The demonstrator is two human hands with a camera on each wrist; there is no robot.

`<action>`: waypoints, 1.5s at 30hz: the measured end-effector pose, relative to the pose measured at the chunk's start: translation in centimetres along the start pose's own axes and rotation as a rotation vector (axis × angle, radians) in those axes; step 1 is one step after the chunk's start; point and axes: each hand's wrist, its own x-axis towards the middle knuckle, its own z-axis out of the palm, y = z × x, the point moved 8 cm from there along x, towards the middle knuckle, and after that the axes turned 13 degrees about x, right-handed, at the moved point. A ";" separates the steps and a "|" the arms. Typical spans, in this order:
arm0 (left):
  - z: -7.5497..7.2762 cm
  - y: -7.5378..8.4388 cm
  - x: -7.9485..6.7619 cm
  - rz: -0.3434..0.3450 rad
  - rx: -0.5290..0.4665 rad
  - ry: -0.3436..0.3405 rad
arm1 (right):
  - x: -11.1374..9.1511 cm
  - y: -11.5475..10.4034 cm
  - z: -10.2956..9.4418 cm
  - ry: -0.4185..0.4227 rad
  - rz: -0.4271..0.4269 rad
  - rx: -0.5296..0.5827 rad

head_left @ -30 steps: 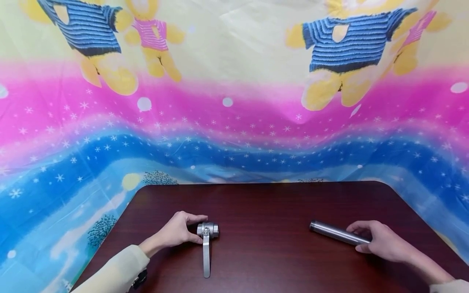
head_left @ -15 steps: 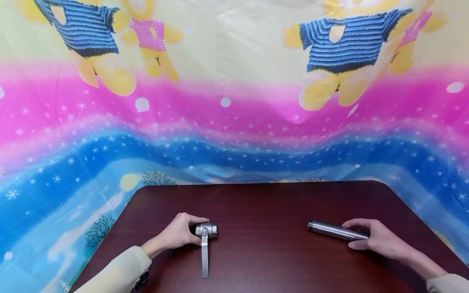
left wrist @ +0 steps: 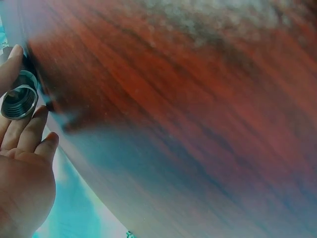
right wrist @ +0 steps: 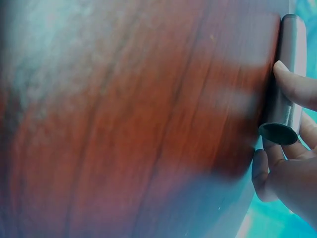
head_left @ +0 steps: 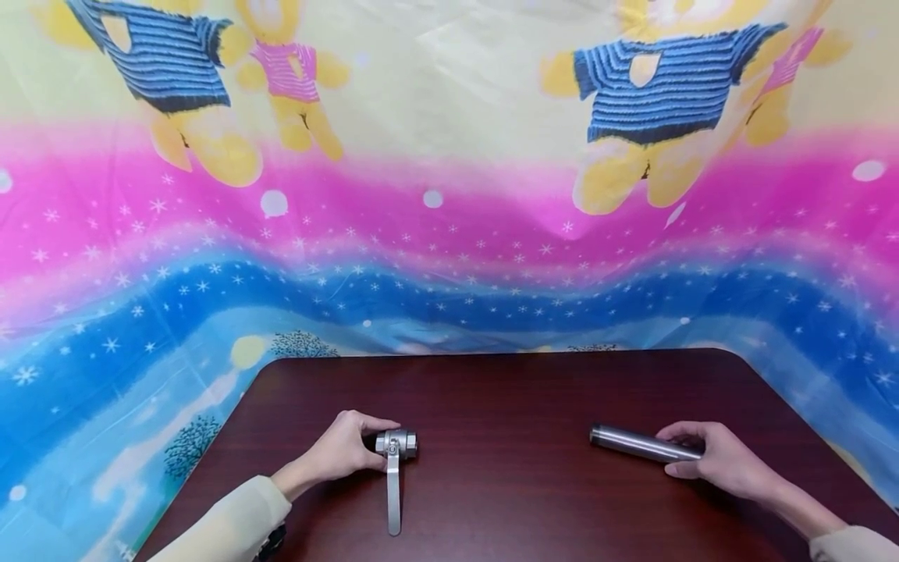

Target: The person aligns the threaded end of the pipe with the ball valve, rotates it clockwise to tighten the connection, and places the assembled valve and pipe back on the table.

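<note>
In the head view, my left hand (head_left: 344, 446) grips a metal ball valve (head_left: 396, 443) by its left end, thumb on the near side and fingers on the far side. The valve's long flat lever (head_left: 394, 499) points toward me. The left wrist view shows the valve's threaded opening (left wrist: 20, 103) between thumb and fingers. On the right, my right hand (head_left: 726, 460) holds a grey metal pipe (head_left: 635, 443) near its right end, the free end pointing left. In the right wrist view the thumb lies across the pipe (right wrist: 292, 54), whose hollow end faces the camera.
Both hands are over a dark reddish-brown wooden table (head_left: 492, 406) with rounded far corners. Behind it hangs a colourful cloth (head_left: 449, 234) printed with bears and snowflakes. A stretch of tabletop separates the valve from the pipe.
In the head view, my right hand has shifted slightly left along with the pipe. The left hand and valve stay almost in place.
</note>
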 end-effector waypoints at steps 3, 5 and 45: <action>0.0 0.2 -0.1 0.005 0.002 0.004 | -0.1 0.1 0.1 -0.003 -0.009 0.007; -0.1 0.3 -0.2 0.011 0.009 0.012 | -0.1 0.0 0.1 0.001 -0.009 0.008; -4.2 2.9 -0.6 -0.085 -0.393 0.137 | 0.2 -4.0 -1.0 0.257 -0.033 0.062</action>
